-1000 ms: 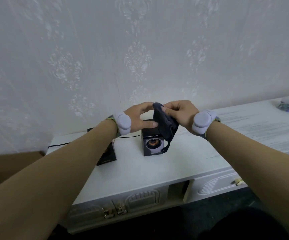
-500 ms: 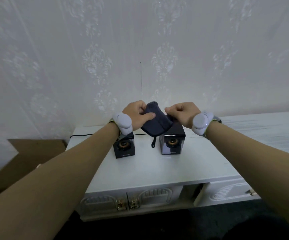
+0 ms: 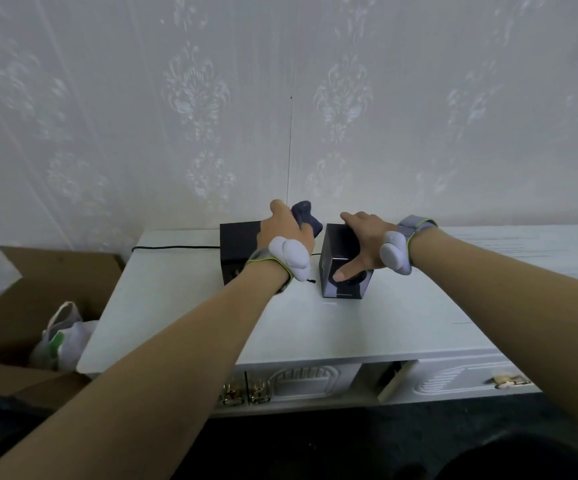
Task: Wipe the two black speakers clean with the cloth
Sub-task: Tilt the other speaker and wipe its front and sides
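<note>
Two black speakers stand side by side on the white cabinet top [image 3: 367, 327]. My left hand [image 3: 285, 232] is closed on the dark blue cloth [image 3: 306, 216], held above the gap between the speakers; the hand and wrist cover much of the left speaker [image 3: 239, 244]. My right hand [image 3: 363, 244] lies over the top of the right speaker [image 3: 336, 271], thumb down its front face and fingers across the top, gripping it.
A black cable [image 3: 176, 248] runs left from the speakers along the back of the cabinet. An open cardboard box [image 3: 20, 306] with a white bag [image 3: 62, 337] stands on the floor at the left. Patterned wall close behind. Cabinet drawer fronts [image 3: 453, 379] below.
My right hand has let go of the cloth and come down onto the right speaker. The cloth is now in my left hand alone. The view has tilted downward and shifted.
</note>
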The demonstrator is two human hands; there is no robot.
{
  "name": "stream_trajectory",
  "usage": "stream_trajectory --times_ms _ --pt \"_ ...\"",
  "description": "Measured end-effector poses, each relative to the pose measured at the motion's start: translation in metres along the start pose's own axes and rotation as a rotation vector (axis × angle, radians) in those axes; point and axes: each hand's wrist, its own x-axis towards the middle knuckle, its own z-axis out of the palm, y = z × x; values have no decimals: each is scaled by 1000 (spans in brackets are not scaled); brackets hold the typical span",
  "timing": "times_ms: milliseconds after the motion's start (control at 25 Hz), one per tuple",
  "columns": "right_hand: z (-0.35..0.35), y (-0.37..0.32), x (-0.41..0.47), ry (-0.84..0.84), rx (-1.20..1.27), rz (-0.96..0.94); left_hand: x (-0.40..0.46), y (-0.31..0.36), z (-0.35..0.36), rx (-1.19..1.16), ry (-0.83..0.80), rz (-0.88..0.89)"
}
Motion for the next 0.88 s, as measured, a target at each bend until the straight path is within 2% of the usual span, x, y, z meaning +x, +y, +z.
stream_trajectory --times_ms 160,360,440,640,800,880 --pt "11 8 12 52 -29 -70 -4 -17 29 -50 23 -99" --pt "18 27 14 92 86 -125 -10 -31 56 24 -96 -64" --pt "19 34 14 92 133 -127 -9 -31 61 32 -79 -69" --pt "21 35 11 119 203 -132 -6 -36 63 -83 -8 -185" --pt "24 34 15 153 206 -162 -9 -42 74 -169 -96 -225" --pt "24 35 16 165 204 -180 -11 -43 77 -297 -166 -295"
